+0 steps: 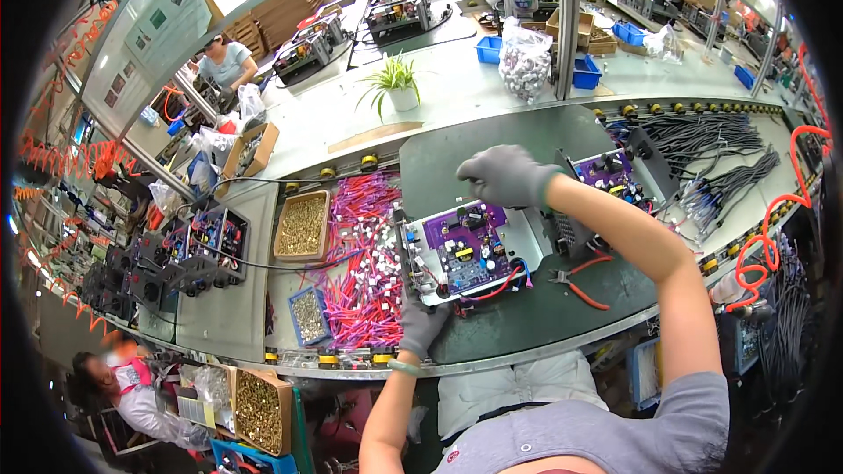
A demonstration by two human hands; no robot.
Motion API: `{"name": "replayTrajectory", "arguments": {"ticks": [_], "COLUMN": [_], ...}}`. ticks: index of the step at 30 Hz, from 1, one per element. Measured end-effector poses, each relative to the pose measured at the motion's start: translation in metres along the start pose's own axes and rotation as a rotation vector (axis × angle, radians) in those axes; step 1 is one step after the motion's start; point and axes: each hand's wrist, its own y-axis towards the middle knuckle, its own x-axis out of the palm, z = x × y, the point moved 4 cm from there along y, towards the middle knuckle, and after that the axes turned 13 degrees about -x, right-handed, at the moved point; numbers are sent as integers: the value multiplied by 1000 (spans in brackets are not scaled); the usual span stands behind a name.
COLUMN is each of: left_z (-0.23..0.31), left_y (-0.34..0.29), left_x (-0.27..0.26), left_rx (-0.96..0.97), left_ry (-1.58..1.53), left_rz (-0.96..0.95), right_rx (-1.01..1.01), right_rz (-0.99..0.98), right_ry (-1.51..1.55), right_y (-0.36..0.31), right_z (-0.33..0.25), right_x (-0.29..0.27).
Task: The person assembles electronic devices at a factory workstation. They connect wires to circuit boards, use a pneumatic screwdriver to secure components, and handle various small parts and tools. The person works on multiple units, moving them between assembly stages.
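Note:
In front of me lies an open metal chassis (532,246) with a purple circuit board (470,246) inside and red and black wires along its near side. My left hand (423,326), in a grey glove, grips the chassis at its near left corner; its fingertips are partly hidden. Over the far edge of the board hovers my grey-gloved right hand (509,177), fingers curled together. Whatever they may pinch is too small to make out. Red-handled pliers (583,288) rest on the dark green mat (474,333), right of the chassis.
Left of the chassis spreads a pile of red and pink wires with white connectors (362,254), beside a box of brass-coloured parts (303,225) and a blue tray (309,316). Another chassis (615,177) and black cables (711,145) are at right. A potted plant (404,96) stands beyond.

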Motion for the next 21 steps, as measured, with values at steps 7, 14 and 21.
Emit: {"name": "replayTrajectory", "arguments": {"ticks": [7, 14, 21], "left_z": [3, 20, 77], "left_y": [2, -1, -19], "left_x": [8, 58, 74], "left_rx": [24, 141, 207], "left_ry": [-66, -1, 113], "left_rz": [-61, 0, 58], "right_rx": [144, 233, 278], "right_rz": [-329, -228, -436], "right_ry": [143, 412, -141], "right_y": [31, -31, -64], "right_z": [9, 27, 33], "right_x": [27, -14, -32]}}
